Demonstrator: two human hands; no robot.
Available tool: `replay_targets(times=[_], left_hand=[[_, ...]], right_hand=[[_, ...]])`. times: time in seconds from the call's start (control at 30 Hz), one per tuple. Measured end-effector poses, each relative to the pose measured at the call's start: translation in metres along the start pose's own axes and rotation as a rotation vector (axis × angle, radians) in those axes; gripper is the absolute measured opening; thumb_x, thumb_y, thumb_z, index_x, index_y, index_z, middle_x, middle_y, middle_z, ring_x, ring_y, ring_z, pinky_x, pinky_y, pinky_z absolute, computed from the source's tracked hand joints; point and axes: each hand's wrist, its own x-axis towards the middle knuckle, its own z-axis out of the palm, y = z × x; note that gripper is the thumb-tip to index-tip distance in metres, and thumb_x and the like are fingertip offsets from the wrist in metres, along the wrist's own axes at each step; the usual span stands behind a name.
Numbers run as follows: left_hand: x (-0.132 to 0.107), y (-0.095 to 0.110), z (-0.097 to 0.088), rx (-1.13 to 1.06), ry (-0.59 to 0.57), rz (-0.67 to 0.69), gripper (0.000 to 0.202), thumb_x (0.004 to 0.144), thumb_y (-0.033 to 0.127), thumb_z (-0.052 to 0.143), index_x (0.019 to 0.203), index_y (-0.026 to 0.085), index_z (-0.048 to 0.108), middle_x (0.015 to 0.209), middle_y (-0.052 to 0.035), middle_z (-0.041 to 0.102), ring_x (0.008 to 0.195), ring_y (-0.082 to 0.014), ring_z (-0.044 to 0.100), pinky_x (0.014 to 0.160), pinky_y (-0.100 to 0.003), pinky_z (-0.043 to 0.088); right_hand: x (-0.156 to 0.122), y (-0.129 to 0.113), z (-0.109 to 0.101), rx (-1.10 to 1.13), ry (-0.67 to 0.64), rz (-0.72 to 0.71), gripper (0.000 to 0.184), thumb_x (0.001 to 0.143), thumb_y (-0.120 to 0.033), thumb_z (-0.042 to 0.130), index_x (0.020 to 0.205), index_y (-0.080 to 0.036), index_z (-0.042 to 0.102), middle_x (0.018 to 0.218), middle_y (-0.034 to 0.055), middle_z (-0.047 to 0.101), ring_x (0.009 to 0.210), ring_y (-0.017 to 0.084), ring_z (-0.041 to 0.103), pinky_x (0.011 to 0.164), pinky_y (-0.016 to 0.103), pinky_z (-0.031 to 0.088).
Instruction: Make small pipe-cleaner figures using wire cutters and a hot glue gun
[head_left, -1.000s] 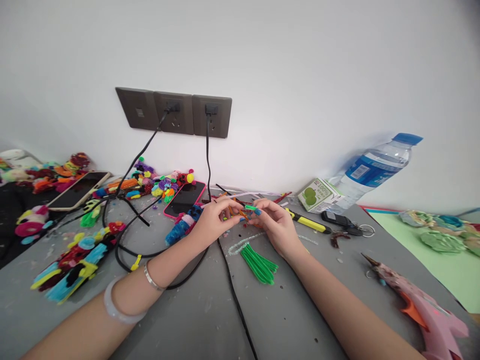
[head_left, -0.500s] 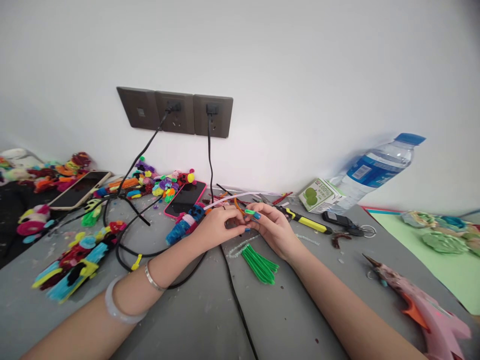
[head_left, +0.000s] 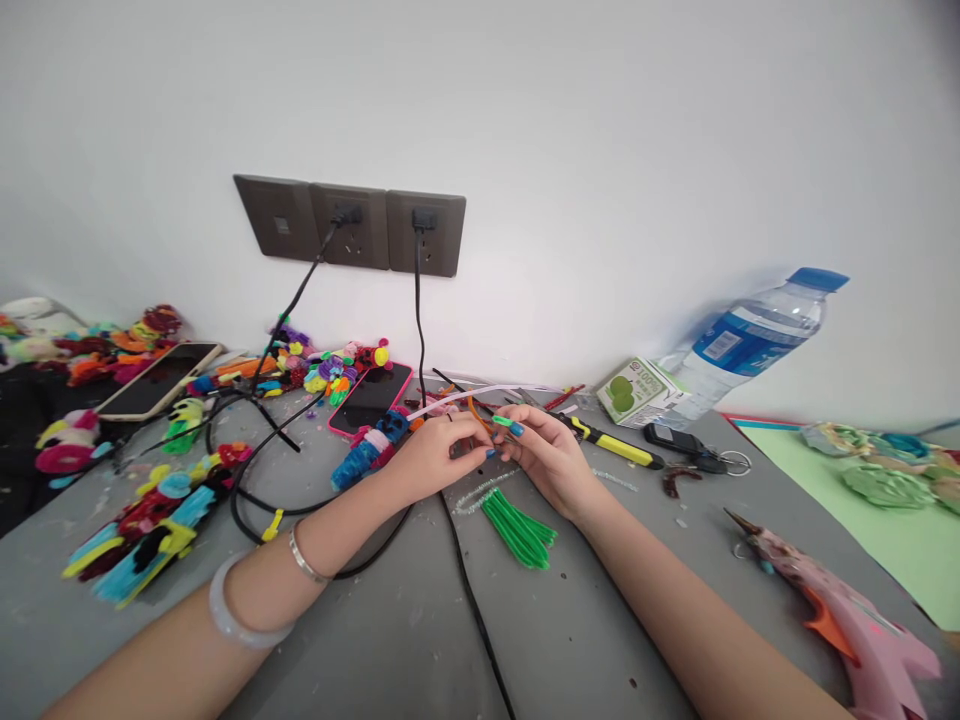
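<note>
Orange pipe cleaner (head_left: 478,412) sits pinched between both hands, its bent end poking up just above the fingertips; the left hand (head_left: 429,458) has its grip closed on it from one side, thumb and fingers pressed together; the right hand (head_left: 546,455) has its grip closed on it from the other side, and the two sets of fingertips touch just above the table (head_left: 420,640); a white pipe cleaner (head_left: 457,396) runs just behind the orange pipe cleaner, and I cannot tell whether either grip holds it too; a bundle of green pipe cleaners (head_left: 517,527) lies on the table just below the right hand; a juice carton (head_left: 634,390) stands near the wall, its contents hidden; a water bottle (head_left: 750,340) with a blue cap leans beside the carton, and how full it is I cannot tell; a pink glue gun (head_left: 840,610) lies well off to the right
</note>
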Motion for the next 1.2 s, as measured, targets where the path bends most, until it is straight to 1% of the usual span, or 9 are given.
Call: replay_targets(times=[0.07, 0.2, 0.37, 0.5, 0.63, 0.7, 0.83, 1.0, 1.2], left_hand=[[-0.0002, -0.0006, -0.0003, 0.004, 0.021, -0.01, 0.01, 0.085, 0.015, 0.054, 0.083, 0.018, 0.064, 0.08, -0.002, 0.066, 0.077, -0.0153, 0.06, 0.064, -0.024, 0.045], [-0.0005, -0.0016, -0.0004, -0.023, 0.072, -0.032, 0.012, 0.087, 0.018, 0.052, 0.089, 0.017, 0.064, 0.084, -0.0029, 0.064, 0.072, -0.0132, 0.059, 0.06, -0.023, 0.043], [-0.0003, -0.0017, -0.0007, -0.067, 0.097, -0.059, 0.013, 0.086, 0.018, 0.053, 0.093, 0.017, 0.064, 0.087, -0.0036, 0.064, 0.072, -0.0127, 0.059, 0.058, -0.022, 0.044], [-0.0005, -0.0025, -0.0005, -0.058, 0.089, -0.063, 0.014, 0.086, 0.017, 0.052, 0.094, 0.017, 0.063, 0.087, -0.0036, 0.064, 0.073, -0.0129, 0.06, 0.059, -0.022, 0.044], [-0.0009, -0.0025, -0.0001, -0.052, 0.095, -0.072, 0.015, 0.085, 0.016, 0.052, 0.094, 0.016, 0.063, 0.084, -0.0026, 0.063, 0.071, -0.0126, 0.059, 0.059, -0.022, 0.044], [-0.0009, -0.002, -0.0003, -0.046, 0.095, -0.078, 0.015, 0.084, 0.015, 0.052, 0.093, 0.016, 0.063, 0.082, -0.002, 0.062, 0.069, -0.0122, 0.058, 0.058, -0.022, 0.044], [-0.0009, -0.0018, -0.0007, -0.046, 0.085, -0.084, 0.015, 0.084, 0.015, 0.051, 0.093, 0.017, 0.063, 0.084, -0.0018, 0.062, 0.065, -0.0108, 0.056, 0.056, -0.021, 0.042], [-0.0009, -0.0031, -0.0003, -0.058, 0.074, -0.089, 0.015, 0.085, 0.016, 0.049, 0.093, 0.017, 0.062, 0.082, -0.0015, 0.061, 0.061, -0.0096, 0.053, 0.053, -0.02, 0.041], [0.0, -0.0003, -0.0004, -0.161, 0.135, -0.098, 0.021, 0.086, 0.02, 0.052, 0.106, 0.017, 0.056, 0.084, -0.0022, 0.061, 0.069, -0.0117, 0.057, 0.056, -0.02, 0.043]], right_hand=[[0.0003, -0.0002, -0.0001, -0.001, 0.017, -0.005, 0.021, 0.077, -0.041, 0.072, 0.081, -0.023, 0.063, 0.094, 0.0029, 0.06, 0.073, 0.013, 0.058, 0.062, 0.026, 0.053], [0.0009, 0.0004, -0.0013, 0.022, 0.036, 0.0, 0.02, 0.077, -0.041, 0.073, 0.082, -0.023, 0.064, 0.088, 0.002, 0.06, 0.074, 0.013, 0.058, 0.067, 0.028, 0.054], [0.0008, 0.0019, -0.0034, 0.09, -0.028, 0.068, 0.018, 0.077, -0.037, 0.074, 0.08, -0.022, 0.067, 0.099, 0.0023, 0.059, 0.077, 0.012, 0.058, 0.07, 0.026, 0.053], [0.0009, 0.0005, -0.0031, 0.146, -0.018, 0.1, 0.019, 0.075, -0.036, 0.077, 0.081, -0.021, 0.067, 0.093, 0.0018, 0.059, 0.072, 0.01, 0.055, 0.061, 0.022, 0.048], [0.0019, -0.0026, -0.0027, 0.21, 0.023, 0.125, 0.02, 0.073, -0.035, 0.078, 0.079, -0.022, 0.064, 0.071, -0.002, 0.054, 0.06, 0.009, 0.045, 0.053, 0.021, 0.038], [0.0026, -0.0036, -0.0032, 0.243, 0.046, 0.123, 0.021, 0.073, -0.035, 0.078, 0.078, -0.022, 0.062, 0.065, -0.0033, 0.05, 0.057, 0.009, 0.04, 0.05, 0.021, 0.035], [0.0037, -0.0042, -0.0042, 0.279, 0.086, 0.136, 0.021, 0.072, -0.033, 0.078, 0.079, -0.023, 0.06, 0.07, -0.003, 0.052, 0.056, 0.009, 0.037, 0.048, 0.021, 0.031], [0.0035, -0.0043, -0.0037, 0.274, 0.086, 0.143, 0.023, 0.07, -0.033, 0.079, 0.078, -0.023, 0.059, 0.069, -0.0032, 0.051, 0.057, 0.009, 0.038, 0.048, 0.02, 0.032], [0.0021, -0.0033, -0.0021, 0.218, 0.049, 0.161, 0.024, 0.07, -0.035, 0.08, 0.078, -0.021, 0.063, 0.063, -0.0046, 0.047, 0.055, 0.007, 0.037, 0.05, 0.02, 0.031]])
